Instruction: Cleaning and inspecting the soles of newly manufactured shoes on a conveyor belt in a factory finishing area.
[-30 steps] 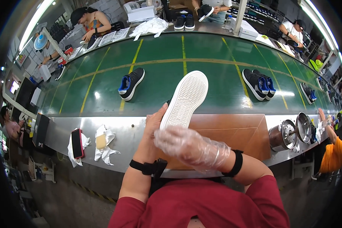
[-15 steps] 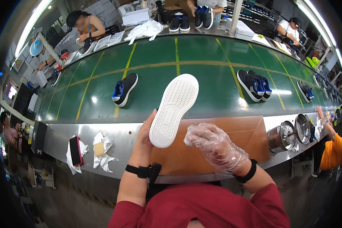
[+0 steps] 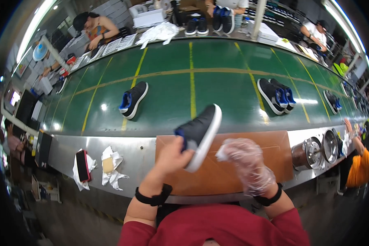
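Two hands are working just above a brown board (image 3: 274, 143) at the near edge of the bench. Your left hand (image 3: 172, 155) is gripping a dark sneaker (image 3: 199, 132) by its heel end, fingers curled and pressed around the blue-lined collar and the white rubber sole. You are holding the shoe in the air, tilted onto its side, so the smooth white sole edge is facing right and the dark matte upper is facing left. Its long axis is running from your palm up and away to the right, with the toe pointing toward the conveyor. Your right hand (image 3: 247, 162) is wearing a thin, crinkled, clear plastic glove and is hovering just beside the sole, not touching it; the fingers are loosely bunched and seem to be pinching a small white scrap, though you cannot tell for sure. Black bands are circling both wrists.

To your left, on the steel ledge, a dark phone (image 3: 82, 165) and a tan sponge (image 3: 108, 165) are lying on crumpled white paper. To your right, two round metal tins (image 3: 315, 149) are sitting near the board.

Beyond, a wide green conveyor belt (image 3: 217, 61) with yellow lines is carrying a single dark sneaker with blue lining (image 3: 133, 99) on the left and a pair of matching shoes (image 3: 276, 94) on the right, well apart.
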The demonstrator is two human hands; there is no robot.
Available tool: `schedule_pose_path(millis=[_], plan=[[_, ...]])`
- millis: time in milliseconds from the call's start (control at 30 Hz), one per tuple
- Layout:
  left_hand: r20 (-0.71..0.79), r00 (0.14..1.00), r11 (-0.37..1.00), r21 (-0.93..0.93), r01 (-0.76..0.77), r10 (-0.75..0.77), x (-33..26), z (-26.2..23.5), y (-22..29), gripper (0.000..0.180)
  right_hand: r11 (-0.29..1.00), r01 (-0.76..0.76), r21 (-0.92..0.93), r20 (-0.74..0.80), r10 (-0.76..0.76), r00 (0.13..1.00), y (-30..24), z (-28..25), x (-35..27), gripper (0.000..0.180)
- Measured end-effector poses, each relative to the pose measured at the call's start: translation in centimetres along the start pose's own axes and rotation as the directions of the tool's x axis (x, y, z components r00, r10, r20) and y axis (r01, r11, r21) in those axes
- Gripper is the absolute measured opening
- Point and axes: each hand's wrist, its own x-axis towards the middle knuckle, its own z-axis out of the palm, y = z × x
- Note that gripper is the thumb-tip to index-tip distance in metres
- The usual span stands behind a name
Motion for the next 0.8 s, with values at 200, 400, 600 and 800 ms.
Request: schedule_pose_path(millis=[200, 400, 600, 800], plan=[[0.360, 0.933, 0.988, 0.134, -0.078, 0.025, -1.2, 4.1, 1.4, 0.032, 0.984, -0.045, -0.172, -0.127, 0.023, 0.992, 2.2, -1.2, -0.2, 0.034], [-0.571, 0.816, 0.995, 0.075, -0.059, 0.091, 6.4, -6.2, -7.5, 0.021, 0.990, -0.104, -0.095, -0.106, 0.094, 0.990, 3.5, -2.2, -0.2, 0.031], [-0.546, 0.756, 0.699, 0.378, 0.607, -0.361, 13.4, -9.9, -22.6, 0.064, 0.964, -0.265, 0.031, -0.184, 0.266, 0.946, 5.4, -1.9, -0.2, 0.030], [-0.666, 0.631, 0.771, 0.130, 0.624, -0.398, 13.3, -11.4, -21.9, 0.037, 0.961, -0.277, -0.004, -0.166, 0.273, 0.948, 5.1, -2.2, 1.3, 0.028]])
